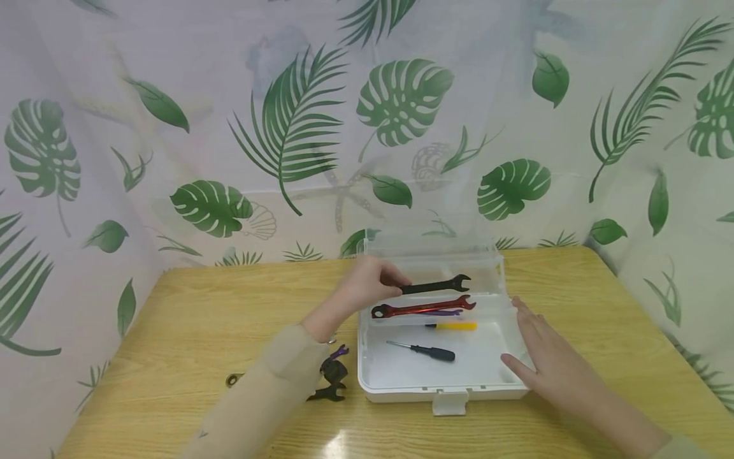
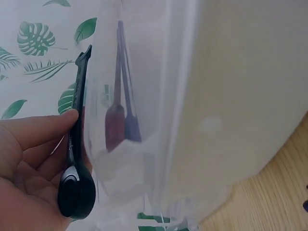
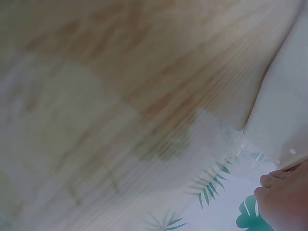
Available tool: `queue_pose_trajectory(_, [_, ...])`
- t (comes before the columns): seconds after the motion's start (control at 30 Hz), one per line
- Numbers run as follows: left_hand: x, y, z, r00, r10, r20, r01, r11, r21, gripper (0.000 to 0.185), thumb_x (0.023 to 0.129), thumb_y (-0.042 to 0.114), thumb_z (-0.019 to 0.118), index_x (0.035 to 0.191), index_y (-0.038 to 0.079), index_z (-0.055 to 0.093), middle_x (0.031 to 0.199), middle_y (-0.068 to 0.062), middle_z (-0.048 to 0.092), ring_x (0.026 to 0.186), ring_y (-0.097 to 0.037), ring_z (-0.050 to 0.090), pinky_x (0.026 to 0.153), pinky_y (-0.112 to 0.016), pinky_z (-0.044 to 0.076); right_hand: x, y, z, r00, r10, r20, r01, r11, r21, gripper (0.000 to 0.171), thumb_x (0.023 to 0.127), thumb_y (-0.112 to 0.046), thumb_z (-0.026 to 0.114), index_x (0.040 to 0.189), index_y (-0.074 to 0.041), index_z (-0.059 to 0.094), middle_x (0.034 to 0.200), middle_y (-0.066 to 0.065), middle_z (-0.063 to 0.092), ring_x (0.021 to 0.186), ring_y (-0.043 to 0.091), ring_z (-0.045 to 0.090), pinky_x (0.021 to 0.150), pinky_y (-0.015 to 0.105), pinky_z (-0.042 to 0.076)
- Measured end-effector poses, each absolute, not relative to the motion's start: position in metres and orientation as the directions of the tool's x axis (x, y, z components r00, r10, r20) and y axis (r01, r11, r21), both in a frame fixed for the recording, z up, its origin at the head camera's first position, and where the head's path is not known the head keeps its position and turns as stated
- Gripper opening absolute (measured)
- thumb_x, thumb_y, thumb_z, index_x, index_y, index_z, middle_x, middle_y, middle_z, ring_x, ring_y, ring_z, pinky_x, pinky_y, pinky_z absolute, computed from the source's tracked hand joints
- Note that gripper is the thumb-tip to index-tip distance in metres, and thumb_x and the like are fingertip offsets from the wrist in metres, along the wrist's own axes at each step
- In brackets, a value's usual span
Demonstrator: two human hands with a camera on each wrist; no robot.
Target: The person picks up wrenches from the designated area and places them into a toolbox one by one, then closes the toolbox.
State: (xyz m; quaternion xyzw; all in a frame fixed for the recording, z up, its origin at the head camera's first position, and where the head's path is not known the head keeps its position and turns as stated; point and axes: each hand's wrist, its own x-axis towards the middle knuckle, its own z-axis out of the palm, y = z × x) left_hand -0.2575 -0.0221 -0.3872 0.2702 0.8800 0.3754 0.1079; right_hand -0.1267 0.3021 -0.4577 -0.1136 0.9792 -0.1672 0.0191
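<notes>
As it is held, the fork-ended wrench (image 1: 432, 287) looks black.

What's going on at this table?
A person's left hand holds a black metal combination wrench above the translucent plastic tray of an open white plastic toolbox. The right hand is at the toolbox's right side. A shiny red wrench and a thin purple wrench lie in the tray; a black-handled screwdriver lies on the toolbox floor. A dark open-ended wrench remains outside, left of the toolbox.
</notes>
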Motion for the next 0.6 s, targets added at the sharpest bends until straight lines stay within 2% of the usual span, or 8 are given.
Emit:
queue_pose_trajectory(0.2, [-0.255, -0.009, -0.387, -0.827, 0.563, 0.002, 0.394, 0.576, 0.716, 0.017, 0.095, 0.001, 0.077, 0.111, 0.006, 0.083, 0.112, -0.01, 0.082, 0.102, -0.024, 0.077, 0.081, -0.024, 0.061, -0.127, 0.303, -0.459, -0.972, -0.235, 0.016, -0.227, 0.916, -0.332, 0.098, 0.105, -0.045, 0.063, 0.169, 0.003, 0.007, 0.175, 0.026, 0.017, 0.153, 0.057, 0.031, 0.119, 0.073, 0.033])
queue_pose_trajectory(0.6, [-0.254, 0.006, -0.397, -0.824, 0.566, 0.017, 0.415, 0.584, 0.698, 0.019, 0.097, -0.004, 0.073, 0.111, 0.004, 0.082, 0.114, -0.012, 0.082, 0.107, -0.025, 0.076, 0.09, -0.029, 0.062, -0.127, 0.304, -0.459, -0.967, -0.249, 0.044, -0.248, 0.902, -0.354, 0.097, 0.105, -0.042, 0.064, 0.168, 0.005, 0.008, 0.175, 0.027, 0.017, 0.153, 0.056, 0.031, 0.122, 0.072, 0.029])
